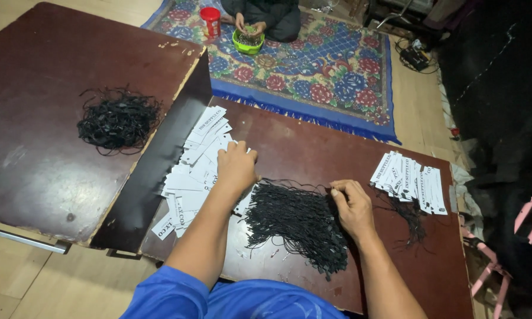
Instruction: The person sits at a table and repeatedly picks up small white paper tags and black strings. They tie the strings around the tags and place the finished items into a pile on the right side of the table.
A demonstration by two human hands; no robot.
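My left hand (pixel 236 166) rests palm down on a loose spread of white paper tags (pixel 196 160) on a dark brown board (pixel 313 147). My right hand (pixel 352 205) pinches at the upper right edge of a heap of black strings (pixel 298 221) lying between my two arms. To the right lies a fanned row of white tags (pixel 409 180) with black strings trailing from them.
A second, larger board (pixel 41 106) at the left carries another bundle of black strings (pixel 118 120). Beyond the boards a person sits on a flowered rug (pixel 337 71) with hands in a green bowl (pixel 247 41), beside a red can (pixel 210 21). Pink frame (pixel 502 260) at right.
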